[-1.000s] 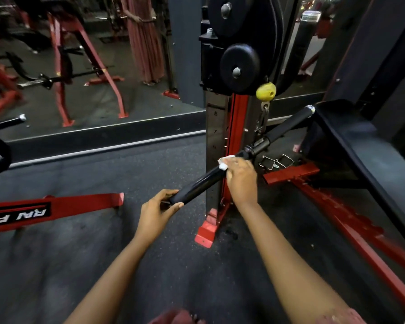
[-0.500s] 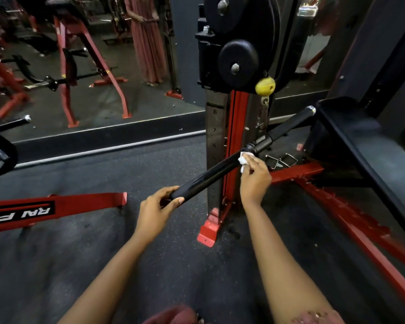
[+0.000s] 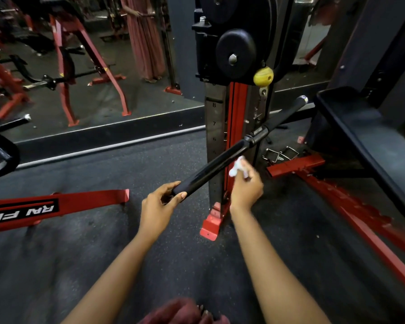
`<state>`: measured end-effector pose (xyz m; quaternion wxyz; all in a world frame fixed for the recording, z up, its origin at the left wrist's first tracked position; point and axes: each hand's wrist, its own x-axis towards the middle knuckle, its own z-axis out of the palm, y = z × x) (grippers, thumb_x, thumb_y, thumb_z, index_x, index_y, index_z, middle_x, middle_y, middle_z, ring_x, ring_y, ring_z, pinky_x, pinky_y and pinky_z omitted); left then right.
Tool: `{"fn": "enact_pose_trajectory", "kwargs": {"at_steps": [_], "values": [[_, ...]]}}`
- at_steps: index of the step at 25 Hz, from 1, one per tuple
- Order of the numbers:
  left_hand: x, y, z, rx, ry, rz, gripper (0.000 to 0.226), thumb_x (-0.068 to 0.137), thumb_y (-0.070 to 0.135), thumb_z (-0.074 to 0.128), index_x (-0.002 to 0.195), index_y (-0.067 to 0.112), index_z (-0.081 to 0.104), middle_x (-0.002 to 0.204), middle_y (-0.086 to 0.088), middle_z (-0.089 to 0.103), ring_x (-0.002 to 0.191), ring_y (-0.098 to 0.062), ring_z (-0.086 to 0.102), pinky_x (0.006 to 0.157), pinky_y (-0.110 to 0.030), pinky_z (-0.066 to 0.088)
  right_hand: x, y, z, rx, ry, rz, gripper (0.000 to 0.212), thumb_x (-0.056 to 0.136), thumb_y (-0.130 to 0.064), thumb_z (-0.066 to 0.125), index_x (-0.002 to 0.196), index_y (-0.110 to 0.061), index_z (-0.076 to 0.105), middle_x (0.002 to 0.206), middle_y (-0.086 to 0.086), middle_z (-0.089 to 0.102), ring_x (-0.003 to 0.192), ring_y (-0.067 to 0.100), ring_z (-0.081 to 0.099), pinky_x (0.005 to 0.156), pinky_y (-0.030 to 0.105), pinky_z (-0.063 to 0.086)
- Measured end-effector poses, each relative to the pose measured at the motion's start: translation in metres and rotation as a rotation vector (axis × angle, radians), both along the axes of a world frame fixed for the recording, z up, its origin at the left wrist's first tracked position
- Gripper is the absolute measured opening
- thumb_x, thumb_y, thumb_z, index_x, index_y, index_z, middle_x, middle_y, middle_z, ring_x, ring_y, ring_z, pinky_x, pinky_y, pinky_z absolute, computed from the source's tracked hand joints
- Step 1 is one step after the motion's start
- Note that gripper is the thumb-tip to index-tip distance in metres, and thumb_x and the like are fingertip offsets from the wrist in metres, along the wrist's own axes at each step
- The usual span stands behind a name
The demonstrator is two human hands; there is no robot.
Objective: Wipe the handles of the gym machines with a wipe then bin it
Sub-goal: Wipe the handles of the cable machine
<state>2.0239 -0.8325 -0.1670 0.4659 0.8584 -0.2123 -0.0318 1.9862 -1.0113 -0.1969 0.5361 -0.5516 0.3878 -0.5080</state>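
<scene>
Two hands work one bar in the head view: our left hand [image 3: 160,203] curls round the near end of the black handle bar [image 3: 216,165], and our right hand [image 3: 246,189] pinches the white wipe [image 3: 237,166] just below its middle, contact too blurred to tell. The bar's long axis climbs from near-left to far-right; its far half lies beyond the wipe, nearer our right hand.

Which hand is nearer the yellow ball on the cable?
Right. The right hand, pinching the wipe beside the bar, sits below the yellow ball; the left hand grips the bar's near end, farther away.
</scene>
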Motion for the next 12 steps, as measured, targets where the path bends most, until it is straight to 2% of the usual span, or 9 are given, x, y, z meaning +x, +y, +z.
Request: {"fn": "enact_pose_trajectory", "kwargs": {"at_steps": [2,3,4,5,6,9,10,12], "values": [[-0.004,-0.001,-0.002,-0.023,0.052,-0.026,0.033,0.082,0.023,0.069,0.114,0.019,0.066,0.098,0.005,0.07,0.088,-0.003,0.063,0.083,0.005,0.033,0.013,-0.035,0.009,0.297,-0.05,-0.042,0.029,0.083,0.003,0.056,0.106,-0.009,0.069,0.107,0.006,0.069,0.101,0.015,0.063,0.09,0.022,0.048],[-0.006,-0.002,-0.002,-0.042,0.088,-0.037,0.033,0.082,0.024,0.069,0.115,0.02,0.065,0.099,0.001,0.071,0.091,-0.009,0.065,0.089,-0.009,0.043,0.017,-0.042,0.01,0.35,-0.067,-0.037,0.025,0.085,-0.002,0.058,0.107,-0.009,0.069,0.107,0.006,0.069,0.102,0.018,0.063,0.09,0.025,0.05],[-0.008,-0.002,-0.003,-0.055,0.114,-0.035,0.034,0.082,0.024,0.07,0.115,0.02,0.065,0.098,-0.001,0.072,0.092,-0.013,0.067,0.091,-0.022,0.049,0.02,-0.041,0.009,0.351,-0.063,-0.033,0.023,0.086,-0.005,0.06,0.106,-0.01,0.068,0.105,0.004,0.069,0.102,0.018,0.063,0.088,0.025,0.05],[-0.009,-0.003,-0.004,-0.06,0.126,-0.025,0.034,0.081,0.024,0.07,0.114,0.02,0.065,0.097,-0.002,0.072,0.092,-0.014,0.067,0.091,-0.03,0.051,0.02,-0.035,0.008,0.335,-0.058,-0.028,0.022,0.086,-0.006,0.06,0.105,-0.011,0.068,0.104,0.001,0.068,0.102,0.017,0.063,0.087,0.023,0.049],[-0.01,-0.003,-0.004,-0.063,0.128,-0.015,0.034,0.081,0.024,0.071,0.114,0.02,0.066,0.097,-0.001,0.072,0.092,-0.014,0.067,0.09,-0.032,0.052,0.019,-0.024,0.005,0.314,-0.062,-0.021,0.022,0.085,-0.005,0.061,0.104,-0.011,0.068,0.101,-0.002,0.067,0.102,0.015,0.062,0.086,0.019,0.047],[-0.011,-0.004,-0.007,-0.063,0.121,-0.01,0.034,0.08,0.025,0.071,0.113,0.022,0.066,0.095,0.005,0.07,0.088,-0.002,0.064,0.081,-0.014,0.049,0.008,0.015,-0.008,0.276,-0.102,0.041,0.025,0.083,0.004,0.059,0.105,-0.006,0.067,0.101,-0.001,0.066,0.098,0.011,0.061,0.079,0.005,0.045],[-0.012,-0.005,-0.008,-0.061,0.114,-0.012,0.034,0.08,0.025,0.071,0.113,0.022,0.066,0.094,0.008,0.07,0.086,0.004,0.062,0.076,-0.007,0.047,0.006,0.028,-0.01,0.282,-0.109,0.064,0.026,0.083,0.007,0.058,0.105,-0.005,0.066,0.101,0.0,0.065,0.098,0.011,0.06,0.079,0.005,0.046],[-0.012,-0.006,-0.009,-0.08,0.112,-0.016,0.033,0.08,0.024,0.072,0.112,0.021,0.066,0.091,0.01,0.069,0.083,0.006,0.061,0.072,-0.003,0.045,0.001,0.055,-0.013,0.318,-0.155,0.118,0.029,0.083,0.011,0.056,0.101,-0.01,0.065,0.103,0.001,0.064,0.1,0.014,0.061,0.086,0.016,0.048]]}}
